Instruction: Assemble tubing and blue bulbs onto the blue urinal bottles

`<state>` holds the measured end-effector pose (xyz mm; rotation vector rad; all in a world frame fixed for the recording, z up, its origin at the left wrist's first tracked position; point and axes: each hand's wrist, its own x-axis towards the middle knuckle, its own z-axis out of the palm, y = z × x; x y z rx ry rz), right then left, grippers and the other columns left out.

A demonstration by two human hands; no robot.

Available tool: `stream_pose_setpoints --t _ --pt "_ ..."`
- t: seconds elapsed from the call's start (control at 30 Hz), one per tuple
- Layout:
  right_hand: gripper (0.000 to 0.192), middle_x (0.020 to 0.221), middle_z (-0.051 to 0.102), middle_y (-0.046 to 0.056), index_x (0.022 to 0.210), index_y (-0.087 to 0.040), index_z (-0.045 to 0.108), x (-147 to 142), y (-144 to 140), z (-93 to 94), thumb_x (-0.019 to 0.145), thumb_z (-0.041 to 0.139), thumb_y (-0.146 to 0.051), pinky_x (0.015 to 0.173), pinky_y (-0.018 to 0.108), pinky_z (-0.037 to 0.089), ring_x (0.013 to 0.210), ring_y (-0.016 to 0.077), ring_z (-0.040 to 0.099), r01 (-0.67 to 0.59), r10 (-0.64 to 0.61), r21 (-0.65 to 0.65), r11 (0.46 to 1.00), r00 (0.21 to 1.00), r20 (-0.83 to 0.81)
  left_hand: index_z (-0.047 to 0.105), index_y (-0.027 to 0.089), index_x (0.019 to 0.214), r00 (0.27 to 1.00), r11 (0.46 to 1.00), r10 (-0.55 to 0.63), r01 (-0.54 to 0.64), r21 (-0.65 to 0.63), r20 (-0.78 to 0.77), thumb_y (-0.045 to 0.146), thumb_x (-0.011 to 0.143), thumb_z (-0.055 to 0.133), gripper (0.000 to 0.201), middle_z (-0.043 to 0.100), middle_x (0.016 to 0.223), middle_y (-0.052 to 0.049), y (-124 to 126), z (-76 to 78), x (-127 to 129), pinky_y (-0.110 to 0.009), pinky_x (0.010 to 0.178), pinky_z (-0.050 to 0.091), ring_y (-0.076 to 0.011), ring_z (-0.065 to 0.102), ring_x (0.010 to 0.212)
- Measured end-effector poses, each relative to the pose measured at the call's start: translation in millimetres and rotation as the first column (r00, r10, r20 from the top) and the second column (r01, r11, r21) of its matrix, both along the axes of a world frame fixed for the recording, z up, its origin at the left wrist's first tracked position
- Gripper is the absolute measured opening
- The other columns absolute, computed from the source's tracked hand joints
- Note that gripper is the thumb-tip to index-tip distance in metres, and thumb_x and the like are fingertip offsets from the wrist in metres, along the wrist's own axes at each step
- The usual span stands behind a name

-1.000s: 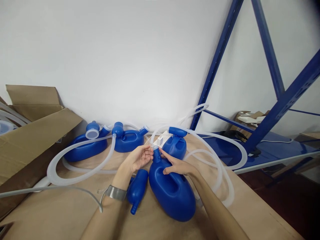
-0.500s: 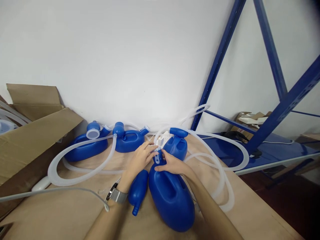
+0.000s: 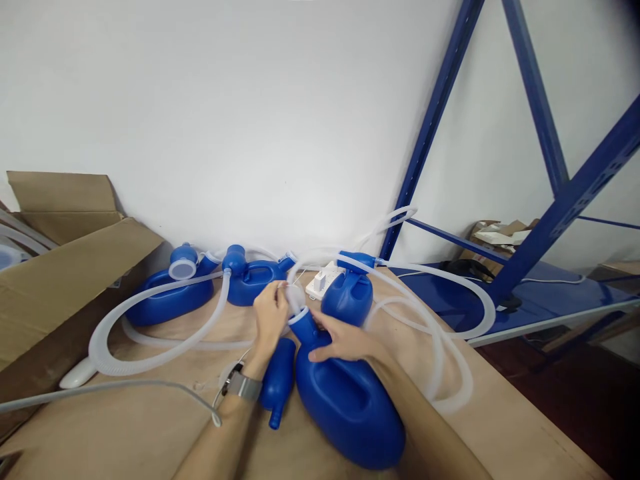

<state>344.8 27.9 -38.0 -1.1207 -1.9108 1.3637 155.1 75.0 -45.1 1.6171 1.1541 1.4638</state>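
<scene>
Capping blue jug [image 3: 345,400], both hands

Smooth, slightly glossy blue plastic for the nearest container [image 3: 350,407]; translucent, ribbed whitish plastic for the hose [image 3: 150,327]. Matt brown paper over the table [image 3: 125,427], rough corrugated card for the box [image 3: 65,267], brushed metal for the watch band [image 3: 243,385], painted metal for the rack [image 3: 565,200].

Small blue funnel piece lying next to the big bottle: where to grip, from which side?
Grip the small blue funnel piece around its wide body, coming from above and from the left. It lies flat on the table with its narrow spout toward the camera; the big blue bottle likely crowds its right side.
</scene>
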Motion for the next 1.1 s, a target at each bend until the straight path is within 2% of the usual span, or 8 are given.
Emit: stream_pose_setpoints --t 0.33,0.5,0.6,0.67,0.77,0.83,0.93,1.1 --pt "0.105 0.164 0.043 0.01 0.162 -0.021 0.036 11.2 -6.7 18.1 0.073 0.087 -0.044 0.126 0.044 0.03 0.152 0.0321 0.038 -0.187 0.189 -0.054 0.981 0.982 0.031 0.075 0.025 0.093 0.947 1.0 0.029 -0.027 0.011 -0.319 0.026 0.093 0.063 0.011 0.076 0.1 -0.009 18.4 8.7 -35.0 -0.033 0.09 0.045 -0.0297 0.068 0.097" --pt "0.105 0.163 0.045 0.009 0.162 -0.023 0.037 28.1 -21.8 40.1 0.072 0.087 -0.041 0.123 0.046 0.035 0.148 0.0389 0.044 -0.127 0.128 -0.022 0.992 0.948 0.291 0.073 0.025 0.109 0.918 0.999 0.008 -0.024 -0.036 -0.397 0.012 0.08 0.07 0.031 0.069 0.119 -0.012 23.4 0.2 -56.1 -0.039 0.099 0.044 -0.0353 0.061 0.118" --pt "0.1 0.159 0.051 0.007 0.16 -0.024 0.043 32.7 -32.0 50.4 0.07 0.086 -0.028 0.123 0.047 0.033 0.144 0.0413 0.048 -0.12 0.076 0.079 0.99 0.902 0.426 0.074 0.023 0.106 0.895 0.996 -0.082 0.053 -0.079 -0.439 0.003 0.063 0.077 0.048 0.067 0.117 -0.013 17.0 6.0 -57.9 -0.042 0.102 0.043 -0.0382 0.057 0.12" --pt "0.093 0.155 0.055 0.007 0.157 -0.025 0.048 28.0 -36.5 53.7 0.071 0.084 -0.026 0.121 0.048 0.035 0.142 0.042 0.05 -0.091 0.018 0.143 0.986 0.895 0.446 0.076 0.023 0.098 0.871 0.984 -0.18 0.15 -0.1 -0.456 0.005 0.06 0.08 0.043 0.068 0.11 -0.011 7.1 19.1 -55.3 -0.04 0.099 0.044 -0.036 0.059 0.113" --pt "0.077 0.144 0.064 0.009 0.147 -0.027 0.058 10.3 -38.4 51.6 0.077 0.083 -0.042 0.111 0.049 0.044 0.133 0.0421 0.057 0.011 -0.093 0.183 0.983 0.891 0.444 0.076 0.024 0.082 0.807 0.931 -0.361 0.342 -0.129 -0.467 0.025 0.077 0.078 0.006 0.07 0.089 -0.004 -14.8 43.7 -47.0 -0.032 0.083 0.046 -0.0258 0.063 0.086" --pt "0.065 0.128 0.072 0.008 0.135 -0.029 0.064 -2.7 -36.6 45.8 0.077 0.082 -0.051 0.1 0.048 0.049 0.119 0.0403 0.065 0.061 -0.136 0.169 0.984 0.867 0.479 0.075 0.024 0.077 0.735 0.87 -0.482 0.464 -0.164 -0.477 0.034 0.085 0.074 0.013 0.069 0.078 -0.001 -30.4 54.4 -39.0 -0.029 0.072 0.044 -0.0212 0.06 0.074" --pt "0.052 0.106 0.075 0.005 0.116 -0.029 0.067 -15.2 -32.6 35.2 0.073 0.084 -0.053 0.087 0.043 0.051 0.1 0.0367 0.071 0.082 -0.169 0.181 0.98 0.826 0.538 0.064 0.022 0.065 0.646 0.823 -0.537 0.542 -0.17 -0.542 0.029 0.084 0.074 0.023 0.061 0.066 0.001 -47.5 54.5 -26.5 -0.028 0.06 0.034 -0.0167 0.051 0.062" --pt "0.045 0.101 0.076 0.005 0.103 -0.027 0.066 -23.3 -34.6 28.8 0.071 0.083 -0.054 0.076 0.036 0.046 0.096 0.0351 0.071 0.064 -0.236 0.291 0.955 0.759 0.607 0.042 0.022 0.059 0.61 0.817 -0.525 0.556 -0.152 -0.593 0.025 0.086 0.068 0.038 0.046 0.059 0.004 -55.5 41.8 -19.4 -0.029 0.06 0.03 -0.0149 0.043 0.06"
